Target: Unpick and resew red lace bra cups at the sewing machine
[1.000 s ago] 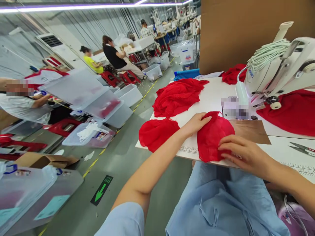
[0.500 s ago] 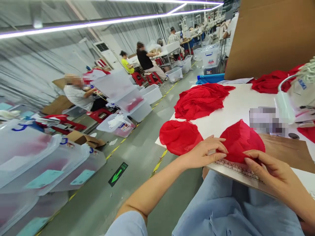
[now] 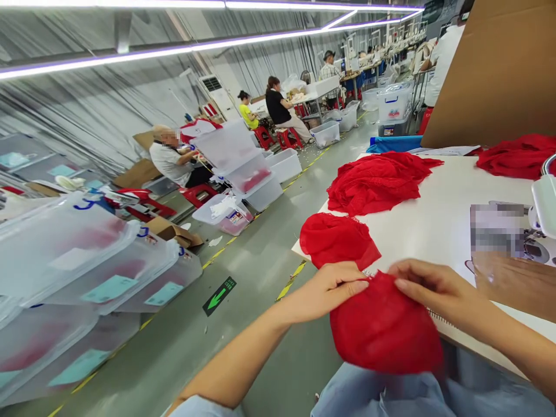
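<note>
A red fabric piece [image 3: 384, 333] hangs from both hands over the table's near edge, above my lap. My left hand [image 3: 334, 286] pinches its upper left edge between thumb and fingers. On the upper right edge, my right hand [image 3: 428, 286] is closed on the same cloth, its fingertips partly hidden. Just beyond the left hand lies a rounded red fabric stack [image 3: 336, 236] at the table corner. Behind that sits a larger crumpled red fabric pile [image 3: 377, 180]. Part of the ruler strip [image 3: 441, 318] along the table edge shows beside the cloth.
The white table [image 3: 443, 223] carries a sewing machine [image 3: 532, 240] at right, another red pile [image 3: 519, 156] and an upright cardboard sheet [image 3: 495, 75]. Clear plastic bins [image 3: 104, 255] are stacked across the aisle at left. Several people sit working farther off.
Both hands have lifted the red fabric piece from the ruler edge, and it now hangs down toward my lap. The hands have come closer together. The view has shifted left.
</note>
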### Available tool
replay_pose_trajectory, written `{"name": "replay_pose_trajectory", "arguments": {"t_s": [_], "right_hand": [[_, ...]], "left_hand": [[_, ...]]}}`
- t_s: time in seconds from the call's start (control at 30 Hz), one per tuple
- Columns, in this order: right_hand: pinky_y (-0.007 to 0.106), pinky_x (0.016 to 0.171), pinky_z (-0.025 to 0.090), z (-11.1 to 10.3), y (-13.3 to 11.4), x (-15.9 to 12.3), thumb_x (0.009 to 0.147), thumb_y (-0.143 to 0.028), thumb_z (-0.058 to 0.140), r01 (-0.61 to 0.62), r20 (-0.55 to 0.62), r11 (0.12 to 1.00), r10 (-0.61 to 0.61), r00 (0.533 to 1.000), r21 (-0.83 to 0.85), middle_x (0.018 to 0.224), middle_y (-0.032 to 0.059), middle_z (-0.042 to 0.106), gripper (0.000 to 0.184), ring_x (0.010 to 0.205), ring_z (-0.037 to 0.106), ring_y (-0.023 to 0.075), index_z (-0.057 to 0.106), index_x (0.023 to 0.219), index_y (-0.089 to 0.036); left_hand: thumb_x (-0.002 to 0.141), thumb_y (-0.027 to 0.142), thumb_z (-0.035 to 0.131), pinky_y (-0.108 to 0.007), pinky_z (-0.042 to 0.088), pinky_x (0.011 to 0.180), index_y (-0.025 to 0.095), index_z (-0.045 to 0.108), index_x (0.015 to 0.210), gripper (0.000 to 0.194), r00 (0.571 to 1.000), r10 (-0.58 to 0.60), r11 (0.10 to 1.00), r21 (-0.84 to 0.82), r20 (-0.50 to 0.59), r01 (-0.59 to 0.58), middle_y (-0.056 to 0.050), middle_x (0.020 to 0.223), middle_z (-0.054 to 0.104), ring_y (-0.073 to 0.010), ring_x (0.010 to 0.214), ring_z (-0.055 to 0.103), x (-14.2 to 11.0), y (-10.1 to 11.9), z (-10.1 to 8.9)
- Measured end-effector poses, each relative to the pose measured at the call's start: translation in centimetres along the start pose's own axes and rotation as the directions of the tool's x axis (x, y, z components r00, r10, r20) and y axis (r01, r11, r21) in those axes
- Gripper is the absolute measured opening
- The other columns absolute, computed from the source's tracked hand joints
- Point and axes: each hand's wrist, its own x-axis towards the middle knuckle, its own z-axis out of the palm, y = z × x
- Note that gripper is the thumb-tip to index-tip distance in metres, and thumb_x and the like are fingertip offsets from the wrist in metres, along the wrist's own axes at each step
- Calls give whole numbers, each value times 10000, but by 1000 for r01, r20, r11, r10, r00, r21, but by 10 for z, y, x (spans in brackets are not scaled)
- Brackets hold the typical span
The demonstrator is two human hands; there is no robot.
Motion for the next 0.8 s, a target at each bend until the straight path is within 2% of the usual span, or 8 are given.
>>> {"name": "replay_pose_trajectory", "arguments": {"t_s": [0.1, 0.2, 0.37, 0.53, 0.6, 0.7, 0.77, 0.8], "right_hand": [[295, 699, 516, 6, 4, 56, 902, -337, 553, 33, -168, 959, -83, 982, -281, 933, 33, 725, 173, 742, 641, 164, 665, 931, -209], [316, 730, 494, 21, 6, 109, 870, -221, 579, -15, -284, 832, -173, 943, -554, 994, 49, 719, 81, 816, 642, 185, 645, 915, -209], [319, 667, 445, 35, -4, 150, 817, -142, 611, 3, -285, 752, -253, 924, -660, 865, 56, 696, 112, 862, 633, 237, 612, 738, -221], [331, 721, 471, -12, -17, 110, 889, -209, 486, 106, -318, 730, -417, 851, -675, 874, 52, 684, 110, 804, 625, 209, 592, 862, -226], [328, 616, 455, -42, -13, 76, 878, -263, 487, 108, -211, 682, -366, 906, -723, 748, 26, 667, 122, 658, 608, 200, 588, 811, -250], [327, 461, 345, -80, 1, 18, 863, -328, 491, -46, -167, 471, -218, 962, -881, 740, 43, 684, 173, 542, 583, 208, 616, 750, -285], [326, 409, 271, -93, 9, -16, 833, -288, 496, -163, -223, 340, -143, 964, -926, 783, 72, 693, 170, 503, 576, 209, 640, 742, -288], [325, 392, 240, -96, 12, -29, 802, -251, 506, -208, -266, 325, -145, 953, -922, 792, 82, 693, 164, 465, 554, 195, 657, 748, -287]], "left_hand": [[980, 447, 460, -245, 300, 591, 188, 403, 673, 405, 999, -48, 999, -14, 22, 49, 49, 672, 350, -98, 630, 308, -3, 3, -14], [983, 401, 453, -245, 346, 634, 184, 429, 687, 367, 993, -38, 999, 7, 110, 38, 42, 680, 407, -102, 650, 356, 6, 4, -20], [984, 371, 433, -261, 379, 689, 189, 445, 708, 331, 1000, -9, 987, 158, 22, 5, 28, 719, 462, -123, 712, 407, 36, -28, -26], [980, 404, 439, -264, 357, 676, 199, 383, 676, 372, 999, 33, 983, 178, 29, -38, 45, 676, 388, -116, 676, 366, 44, -56, -32], [976, 429, 436, -264, 360, 672, 200, 385, 675, 382, 998, 45, 985, 163, 37, -50, 42, 677, 387, -118, 675, 363, 43, -57, -34], [976, 430, 419, -269, 374, 706, 196, 428, 694, 367, 998, 48, 984, 172, 41, -55, 27, 712, 446, -128, 704, 394, 43, -56, -40], [973, 436, 413, -266, 365, 700, 197, 424, 690, 370, 998, 37, 983, 177, 48, -45, 30, 707, 433, -128, 696, 385, 44, -55, -44], [970, 444, 415, -263, 357, 687, 199, 407, 680, 379, 998, 24, 984, 178, 54, -33, 36, 695, 411, -125, 683, 371, 45, -54, -46]]}}
